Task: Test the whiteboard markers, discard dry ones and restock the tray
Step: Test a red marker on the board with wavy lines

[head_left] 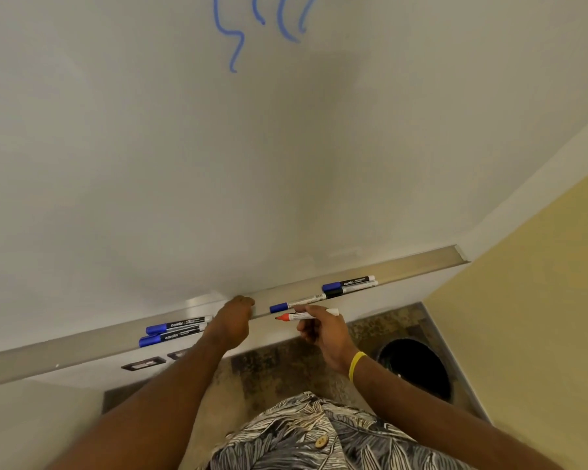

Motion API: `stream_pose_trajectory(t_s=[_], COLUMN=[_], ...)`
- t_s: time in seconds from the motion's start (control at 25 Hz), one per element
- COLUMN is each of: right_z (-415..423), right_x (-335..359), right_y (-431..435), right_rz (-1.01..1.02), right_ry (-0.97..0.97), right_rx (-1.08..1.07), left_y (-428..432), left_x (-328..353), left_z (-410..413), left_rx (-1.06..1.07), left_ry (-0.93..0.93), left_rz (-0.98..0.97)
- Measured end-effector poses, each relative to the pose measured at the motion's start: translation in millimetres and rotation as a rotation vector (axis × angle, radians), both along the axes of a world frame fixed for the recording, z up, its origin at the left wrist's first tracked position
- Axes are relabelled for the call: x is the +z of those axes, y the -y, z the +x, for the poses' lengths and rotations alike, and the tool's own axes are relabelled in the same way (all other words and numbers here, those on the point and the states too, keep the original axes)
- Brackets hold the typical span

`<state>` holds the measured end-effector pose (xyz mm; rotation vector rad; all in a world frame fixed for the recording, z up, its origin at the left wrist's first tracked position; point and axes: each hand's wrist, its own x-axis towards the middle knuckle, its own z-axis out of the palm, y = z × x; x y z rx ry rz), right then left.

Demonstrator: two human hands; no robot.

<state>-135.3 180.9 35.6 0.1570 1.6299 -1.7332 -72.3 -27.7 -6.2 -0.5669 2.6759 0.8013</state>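
Head view: right hand [323,334] pinches the red marker [308,315], tip pointing left toward left hand [233,318], seemingly gripping the tray [421,262].

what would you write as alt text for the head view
A person's right hand holds a red marker at the front of a whiteboard tray, while the left hand rests at the tray's edge. Five capped markers lie in the tray, and blue squiggles mark the board above.
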Motion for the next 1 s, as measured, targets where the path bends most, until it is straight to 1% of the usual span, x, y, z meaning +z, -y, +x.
stream_pose_trajectory(t_s=[0.2,0.44,0.64,0.76,0.84,0.92,1.0], right_z=[-6,-5,-4,-7,-11,-16,-23], right_x=[2,-1,-1,2,8,20,38], right_y=[-15,-22,-19,-14,-11,-5,4], right_rz=[0.015,0.017,0.003,-0.036,-0.071,-0.130,-0.217], right_ry=[-0.015,-0.013,-0.017,-0.023,-0.019,-0.027,-0.076], right_rx=[-0.088,-0.132,-0.145,-0.157,-0.175,-0.193,-0.195], left_y=[4,6,5,10,12,12,13], left_x=[-7,-13,-10,-5,7,30,59], left_z=[-9,-8,-2,8,15,19,19], left_rx=[-0.059,-0.092,-0.081,-0.083,-0.093,-0.129,-0.178], left_ry=[0.005,-0.005,-0.076,-0.179,-0.267,-0.438,-0.662], left_rz=[-0.034,-0.081,-0.084,-0.098,-0.156,-0.274,-0.426])
